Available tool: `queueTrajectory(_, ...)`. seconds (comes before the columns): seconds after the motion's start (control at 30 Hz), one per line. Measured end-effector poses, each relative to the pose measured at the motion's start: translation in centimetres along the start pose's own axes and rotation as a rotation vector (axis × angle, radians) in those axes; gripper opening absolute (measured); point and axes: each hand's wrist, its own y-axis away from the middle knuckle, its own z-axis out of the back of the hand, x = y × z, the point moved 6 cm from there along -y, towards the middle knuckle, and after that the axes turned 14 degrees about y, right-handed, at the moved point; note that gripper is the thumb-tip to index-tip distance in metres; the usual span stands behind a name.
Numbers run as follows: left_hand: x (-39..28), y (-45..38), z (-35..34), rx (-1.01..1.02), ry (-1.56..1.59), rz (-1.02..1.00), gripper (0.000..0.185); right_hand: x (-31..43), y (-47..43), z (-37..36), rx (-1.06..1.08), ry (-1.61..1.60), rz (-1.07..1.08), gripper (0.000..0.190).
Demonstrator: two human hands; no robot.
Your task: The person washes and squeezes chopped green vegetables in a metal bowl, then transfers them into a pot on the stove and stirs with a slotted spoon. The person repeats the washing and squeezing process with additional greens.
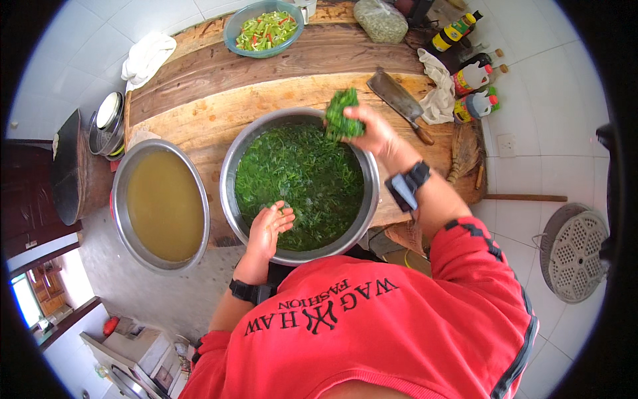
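Observation:
A large metal basin point(375, 199) holds water with chopped leafy greens point(299, 169) floating in it. My right hand point(366, 127) grips a compact clump of wet greens point(344, 113) above the basin's upper right rim. Over the lower left part of the same basin is my left hand point(269, 227), palm turned inward, fingers spread and slightly curled, with no clump in it. Left of this basin, a second metal basin point(204, 214) contains cloudy yellowish liquid point(165, 205). A cleaver point(398, 97) with a wooden handle lies on the wooden table point(219, 95), up and right of my right hand.
At the table's far side are a bowl point(230, 37) of cut green and red vegetables and a filled plastic bag point(380, 21). Sauce bottles point(451, 34), jugs point(471, 80), a white cloth point(437, 90) and a straw brush point(463, 149) line the right side. Bowls point(107, 124) sit beyond the left edge.

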Motion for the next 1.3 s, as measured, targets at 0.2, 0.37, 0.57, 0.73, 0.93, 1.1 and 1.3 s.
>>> queueTrajectory(0.2,0.6,1.3,0.9,-0.073,-0.182,-0.029,0.041,6.2,-9.9,7.4,-0.317,0.910,-0.056,0.062)
queueTrajectory(0.37,0.9,2.3,0.4,-0.052,-0.266,0.020,0.035,5.1,-16.4,8.5,-0.219,1.805,-0.195,0.074)
queueTrajectory(0.57,0.3,2.9,0.9,-0.081,-0.263,0.020,0.035,1.9,-16.8,8.7,-0.028,1.992,-0.307,0.077)
queueTrajectory(0.73,0.2,2.2,0.9,-0.100,-0.283,0.059,0.034,0.7,-16.8,9.6,-0.041,1.998,-0.309,0.086)
queueTrajectory(0.93,-0.5,1.1,-0.3,0.007,-0.445,0.007,0.034,1.9,-16.0,8.8,-0.041,1.993,-0.261,0.094)
queueTrajectory(1.1,-2.4,0.6,-1.6,-0.003,-0.773,-0.170,0.024,7.6,-11.5,4.4,-0.220,1.950,0.003,0.067)
queueTrajectory(1.3,-5.7,-0.2,-5.6,-0.056,-1.588,-0.603,0.022,1.0,-1.9,-4.5,0.045,1.436,0.331,0.027)
